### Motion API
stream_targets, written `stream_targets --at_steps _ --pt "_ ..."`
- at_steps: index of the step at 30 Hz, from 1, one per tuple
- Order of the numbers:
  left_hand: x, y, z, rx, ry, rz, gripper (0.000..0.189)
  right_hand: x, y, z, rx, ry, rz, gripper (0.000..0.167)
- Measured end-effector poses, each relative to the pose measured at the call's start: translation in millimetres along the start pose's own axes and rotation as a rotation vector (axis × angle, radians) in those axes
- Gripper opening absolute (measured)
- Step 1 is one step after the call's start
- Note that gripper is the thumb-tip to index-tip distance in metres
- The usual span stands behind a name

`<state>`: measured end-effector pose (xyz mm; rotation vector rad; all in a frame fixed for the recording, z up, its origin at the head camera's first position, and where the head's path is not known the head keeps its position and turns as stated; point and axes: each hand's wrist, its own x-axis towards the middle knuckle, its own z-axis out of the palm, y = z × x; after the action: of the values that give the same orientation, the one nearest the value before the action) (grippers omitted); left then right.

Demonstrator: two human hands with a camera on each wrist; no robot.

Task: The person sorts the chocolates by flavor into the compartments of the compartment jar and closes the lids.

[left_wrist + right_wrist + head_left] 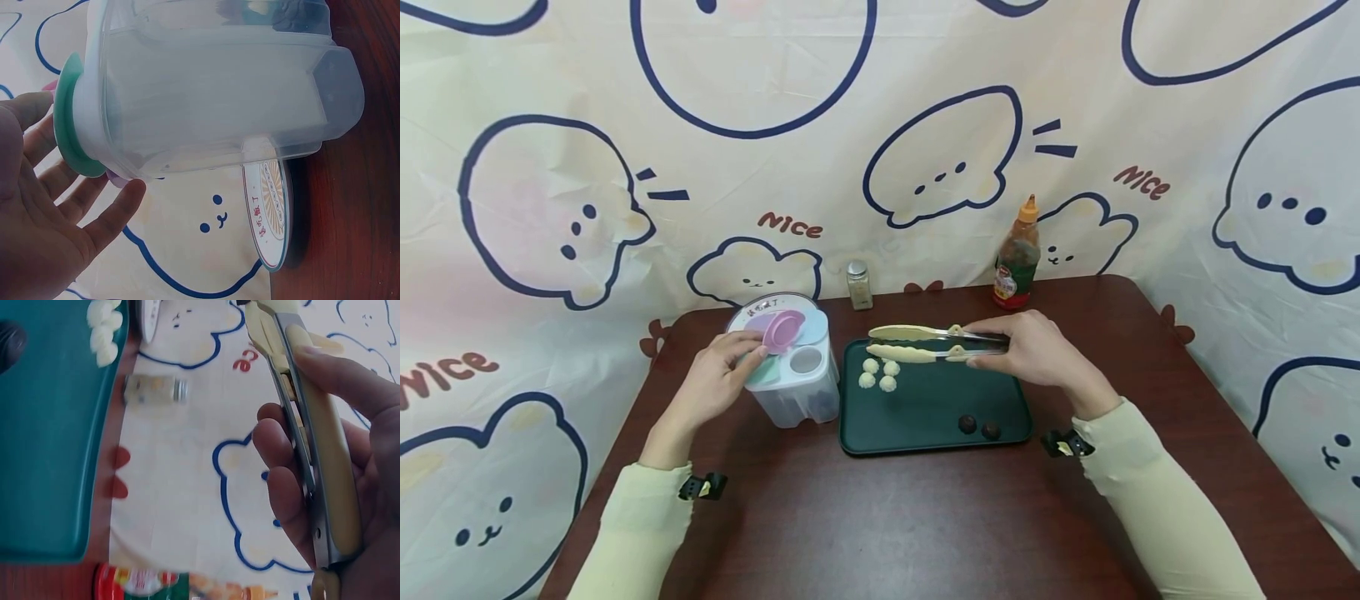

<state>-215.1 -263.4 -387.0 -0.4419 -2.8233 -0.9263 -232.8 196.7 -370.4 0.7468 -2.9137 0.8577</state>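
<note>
My left hand (718, 375) pinches a pink round lid (784, 332), tilted above a clear multi-compartment container (790, 406). The container's top has a blue lid (812, 327), a green lid (65, 115) and a round opening (806, 360). In the left wrist view the fingers of that hand spread behind the green lid. My right hand (1033, 346) grips tongs (951, 332) with pale yellow tips, spread apart over the green tray (932, 400). Below the tips, several small white balls (888, 383) sit on the tray, and two dark balls (967, 424) lie near its front right.
A sauce bottle (1017, 258) with an orange cap stands at the table's back right. Behind the tray is a small shaker jar (859, 286). A white plate (272, 212) with red lettering lies behind the container. Patterned cloth (760, 183) hangs along the back of the brown table (880, 525).
</note>
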Motion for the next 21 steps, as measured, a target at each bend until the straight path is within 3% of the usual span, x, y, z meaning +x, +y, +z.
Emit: stream_targets --at_steps 13,21 --pt "0.6 -2.5 0.3 -0.001 0.003 0.002 0.042 28.0 -37 24 0.008 0.034 -0.097 0.048" --pt "0.3 -2.3 0.6 0.005 0.001 -0.006 0.043 41.4 -49 37 0.011 0.031 -0.105 0.046"
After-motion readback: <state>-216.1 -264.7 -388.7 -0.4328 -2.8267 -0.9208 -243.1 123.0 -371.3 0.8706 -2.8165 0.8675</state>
